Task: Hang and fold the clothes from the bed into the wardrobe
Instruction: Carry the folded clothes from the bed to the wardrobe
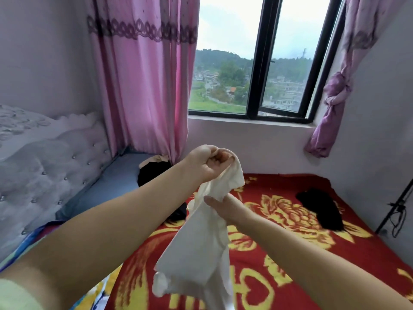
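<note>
A cream-white garment [196,249] hangs in the air above the bed. My left hand [207,162] grips its top edge, raised in front of me. Lower down, my right hand [225,206] holds a fold of the same cloth. Below both hands the garment drapes loosely over the red and yellow blanket [290,253]. One black garment [319,209] lies on the blanket at the right. Another black garment [154,173] lies near the curtain, partly hidden by my left forearm. The wardrobe is out of view.
A padded grey headboard [44,166] runs along the left. Pink curtains [143,86] hang at the corner, with a window [257,63] behind the bed. A knotted purple curtain [333,108] hangs on the right. A black stand with cables [395,211] leans by the right wall.
</note>
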A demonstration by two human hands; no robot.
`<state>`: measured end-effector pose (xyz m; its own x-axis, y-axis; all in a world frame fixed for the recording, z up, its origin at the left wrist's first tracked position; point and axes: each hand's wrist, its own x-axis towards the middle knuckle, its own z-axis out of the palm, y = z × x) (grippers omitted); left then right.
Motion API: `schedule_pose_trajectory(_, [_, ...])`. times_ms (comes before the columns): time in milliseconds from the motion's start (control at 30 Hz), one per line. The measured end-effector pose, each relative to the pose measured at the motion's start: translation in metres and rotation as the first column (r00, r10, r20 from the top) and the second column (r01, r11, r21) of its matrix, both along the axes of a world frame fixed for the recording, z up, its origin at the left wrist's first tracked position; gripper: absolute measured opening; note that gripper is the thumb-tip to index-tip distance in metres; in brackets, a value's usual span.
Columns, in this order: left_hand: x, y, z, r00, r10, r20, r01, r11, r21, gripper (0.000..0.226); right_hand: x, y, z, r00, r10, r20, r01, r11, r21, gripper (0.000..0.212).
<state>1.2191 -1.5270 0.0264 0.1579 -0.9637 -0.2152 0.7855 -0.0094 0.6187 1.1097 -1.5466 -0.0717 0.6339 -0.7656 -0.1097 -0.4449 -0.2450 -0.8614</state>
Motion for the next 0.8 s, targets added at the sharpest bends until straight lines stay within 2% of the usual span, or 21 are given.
schedule_pose_trajectory(67, [0.005, 0.003, 0.008, 0.993, 0.066, 0.102, -0.063, 0.998, -0.03, 0.05, 0.002, -0.008, 0.0, 0.989, -0.073, 0.128, 0.072, 0.997, 0.015, 0.024])
schedule_pose_trajectory(133, [0.025, 0.007, 0.013, 0.947, 0.199, 0.252, -0.204, 0.979, -0.007, 0.034, -0.005, -0.019, 0.011, 0.988, -0.085, 0.128, 0.096, 0.992, -0.082, 0.023])
schedule_pose_trajectory(200, [0.053, 0.013, 0.007, 0.822, 0.305, 0.481, -0.36, 0.933, 0.025, 0.024, -0.014, -0.028, 0.029, 0.992, -0.042, 0.122, 0.067, 0.976, -0.205, 0.021])
schedule_pose_trajectory(267, [0.072, 0.02, -0.007, 0.594, 0.341, 0.728, -0.493, 0.87, -0.006, 0.011, -0.022, -0.035, 0.052, 0.997, 0.025, 0.071, 0.0, 0.945, -0.327, 0.02])
schedule_pose_trajectory(333, [0.077, 0.024, -0.022, 0.252, 0.402, 0.88, -0.551, 0.807, -0.21, 0.023, -0.026, -0.038, 0.075, 0.995, 0.075, -0.067, -0.099, 0.865, -0.492, 0.021])
schedule_pose_trajectory(367, [0.074, 0.027, -0.025, 0.071, 0.434, 0.898, -0.464, 0.811, -0.356, 0.035, -0.025, -0.037, 0.087, 0.987, 0.095, -0.131, -0.153, 0.818, -0.555, 0.02])
schedule_pose_trajectory(400, [0.069, 0.031, -0.025, -0.036, 0.445, 0.895, -0.278, 0.855, -0.437, 0.05, -0.024, -0.036, 0.1, 0.977, 0.11, -0.184, -0.2, 0.777, -0.597, 0.02])
schedule_pose_trajectory(433, [0.062, 0.035, -0.024, -0.066, 0.406, 0.911, -0.057, 0.91, -0.41, 0.066, -0.022, -0.033, 0.111, 0.968, 0.11, -0.225, -0.231, 0.746, -0.624, 0.021])
schedule_pose_trajectory(467, [0.052, 0.039, -0.022, -0.054, 0.291, 0.955, 0.127, 0.951, -0.283, 0.079, -0.021, -0.031, 0.122, 0.962, 0.1, -0.253, -0.244, 0.728, -0.641, 0.023])
schedule_pose_trajectory(500, [0.044, 0.041, -0.024, -0.062, 0.162, 0.985, 0.24, 0.96, -0.143, 0.087, -0.02, -0.03, 0.13, 0.96, 0.083, -0.268, -0.244, 0.718, -0.652, 0.025])
schedule_pose_trajectory(533, [0.038, 0.043, -0.028, -0.113, 0.091, 0.989, 0.273, 0.96, -0.057, 0.087, -0.019, -0.029, 0.137, 0.959, 0.07, -0.273, -0.24, 0.711, -0.661, 0.027])
schedule_pose_trajectory(567, [0.035, 0.042, -0.035, -0.199, 0.089, 0.976, 0.231, 0.972, -0.042, 0.079, -0.018, -0.03, 0.141, 0.96, 0.065, -0.273, -0.237, 0.708, -0.666, 0.029])
schedule_pose_trajectory(600, [0.033, 0.041, -0.04, -0.248, 0.141, 0.958, 0.168, 0.981, -0.101, 0.063, -0.019, -0.031, 0.146, 0.959, 0.063, -0.277, -0.239, 0.708, -0.664, 0.031])
schedule_pose_trajectory(633, [0.032, 0.04, -0.042, -0.225, 0.208, 0.952, 0.12, 0.975, -0.185, 0.044, -0.021, -0.032, 0.149, 0.953, 0.065, -0.297, -0.252, 0.714, -0.653, 0.032])
schedule_pose_trajectory(700, [0.041, 0.042, -0.036, -0.016, 0.261, 0.965, 0.072, 0.963, -0.26, 0.02, -0.032, -0.036, 0.154, 0.921, 0.065, -0.384, -0.306, 0.73, -0.611, 0.034])
schedule_pose_trajectory(733, [0.048, 0.044, -0.029, 0.069, 0.238, 0.969, 0.079, 0.967, -0.243, 0.017, -0.039, -0.039, 0.156, 0.892, 0.055, -0.45, -0.341, 0.735, -0.587, 0.036])
schedule_pose_trajectory(767, [0.056, 0.045, -0.021, 0.109, 0.195, 0.975, 0.096, 0.974, -0.206, 0.018, -0.048, -0.044, 0.157, 0.852, 0.039, -0.522, -0.373, 0.744, -0.554, 0.037])
schedule_pose_trajectory(800, [0.064, 0.046, -0.014, 0.103, 0.153, 0.983, 0.114, 0.98, -0.165, 0.024, -0.058, -0.049, 0.156, 0.804, 0.023, -0.594, -0.397, 0.766, -0.506, 0.038])
